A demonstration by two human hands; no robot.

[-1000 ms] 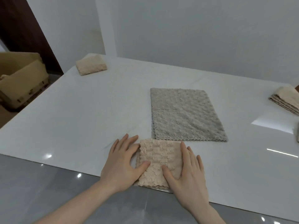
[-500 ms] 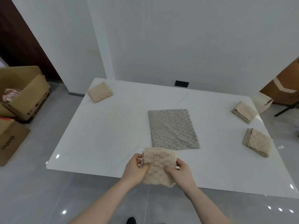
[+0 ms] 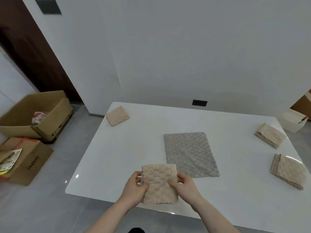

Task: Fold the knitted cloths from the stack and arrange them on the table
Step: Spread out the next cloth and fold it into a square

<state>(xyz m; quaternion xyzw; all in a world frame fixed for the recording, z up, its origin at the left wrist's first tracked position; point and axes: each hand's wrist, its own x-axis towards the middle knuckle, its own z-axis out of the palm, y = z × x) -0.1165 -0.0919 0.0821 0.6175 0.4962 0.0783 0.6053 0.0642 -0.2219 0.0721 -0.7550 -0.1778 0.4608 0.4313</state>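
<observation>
A folded beige knitted cloth (image 3: pixel 159 184) is held up above the near edge of the white table (image 3: pixel 117 157). My left hand (image 3: pixel 133 189) grips its left side and my right hand (image 3: pixel 186 184) grips its right side. A grey knitted cloth (image 3: pixel 191 153) lies flat in the middle of the table, just beyond my hands. One folded beige cloth (image 3: pixel 117 116) sits at the far left corner. A stack of beige cloths (image 3: pixel 270 135) rests at the far right, and another cloth pile (image 3: pixel 288 171) lies nearer on the right.
Two open cardboard boxes (image 3: pixel 36 115) (image 3: pixel 21 158) stand on the grey floor left of the table. A small white box (image 3: pixel 293 120) sits on the floor past the table's right corner. A white wall runs behind the table, with a dark doorway at the left.
The beige cloth, pressed flat on the table edge a second ago, is now lifted in both hands. My head has pulled back, so much more of the table and room shows.
</observation>
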